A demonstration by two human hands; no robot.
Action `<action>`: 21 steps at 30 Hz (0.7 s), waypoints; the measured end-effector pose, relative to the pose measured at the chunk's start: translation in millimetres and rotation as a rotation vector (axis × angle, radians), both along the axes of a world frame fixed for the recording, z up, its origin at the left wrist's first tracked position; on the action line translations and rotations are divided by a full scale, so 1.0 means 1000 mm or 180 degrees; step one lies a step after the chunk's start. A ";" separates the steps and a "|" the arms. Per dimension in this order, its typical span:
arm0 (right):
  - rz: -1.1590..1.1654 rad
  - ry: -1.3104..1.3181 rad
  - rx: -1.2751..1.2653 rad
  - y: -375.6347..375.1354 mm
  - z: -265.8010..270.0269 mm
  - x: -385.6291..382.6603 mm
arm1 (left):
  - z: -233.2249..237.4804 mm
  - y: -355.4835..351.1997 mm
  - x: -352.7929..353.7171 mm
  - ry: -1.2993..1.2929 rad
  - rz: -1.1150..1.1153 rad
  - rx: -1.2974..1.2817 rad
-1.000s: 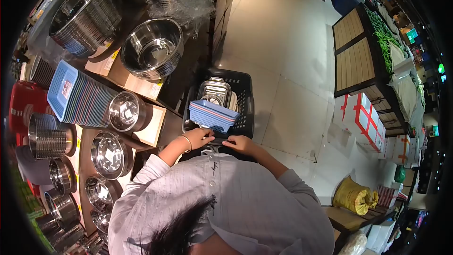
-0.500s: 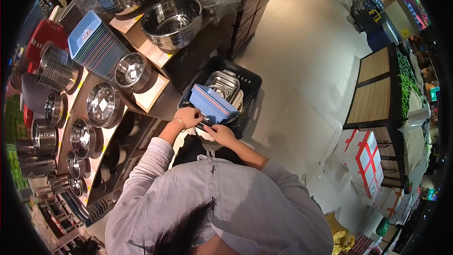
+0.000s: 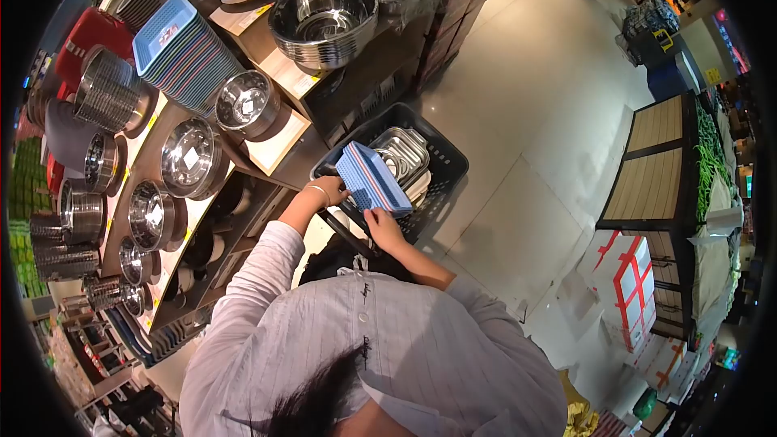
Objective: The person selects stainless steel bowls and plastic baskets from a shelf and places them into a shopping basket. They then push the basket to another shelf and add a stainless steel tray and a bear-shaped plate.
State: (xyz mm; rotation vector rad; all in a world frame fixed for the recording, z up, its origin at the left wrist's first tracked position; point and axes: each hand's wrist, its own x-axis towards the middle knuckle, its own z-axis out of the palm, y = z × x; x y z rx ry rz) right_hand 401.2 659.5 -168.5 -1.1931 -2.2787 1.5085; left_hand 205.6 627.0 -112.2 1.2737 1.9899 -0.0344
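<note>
A small stack of blue plastic baskets (image 3: 366, 176), with a pinkish one among them, leans tilted inside a black shopping basket (image 3: 453, 163). My left hand (image 3: 326, 191), with a bracelet at its wrist, is closed at the stack's near left corner. At the stack's near end, my right hand (image 3: 384, 228) has its fingers closed on the edge; its fingertips are partly hidden. Steel trays (image 3: 409, 148) lie beside the stack in the shopping basket. The shopping basket's black handle (image 3: 348, 232) runs just below my hands.
On my left, a shelf holds several steel bowls (image 3: 191, 158) and a tall stack of coloured baskets (image 3: 180, 53). A larger steel basin (image 3: 324, 20) sits farther back. Tiled floor (image 3: 518, 137) stretches to the right, towards a wooden produce stand (image 3: 639, 162) and white boxes with red tape (image 3: 627, 283).
My hands have moved from the shopping basket's near rim and handle onto the blue basket stack. The handle now shows below them. The view has shifted slightly.
</note>
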 end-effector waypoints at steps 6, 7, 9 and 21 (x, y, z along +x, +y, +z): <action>-0.0145 -0.1245 0.0162 0.027 -0.052 0.008 | -0.038 0.046 0.012 0.0099 -0.0919 -0.0248; -0.0046 -0.1353 0.0210 0.029 -0.058 0.008 | -0.050 0.052 0.016 0.0245 -0.1252 -0.0219; -0.0032 -0.1377 0.0094 0.031 -0.070 0.006 | -0.075 0.063 0.025 0.0356 -0.1675 -0.0181; -0.0292 -0.0944 -0.0061 0.049 -0.086 -0.003 | -0.130 0.076 0.035 0.0122 -0.2297 -0.0008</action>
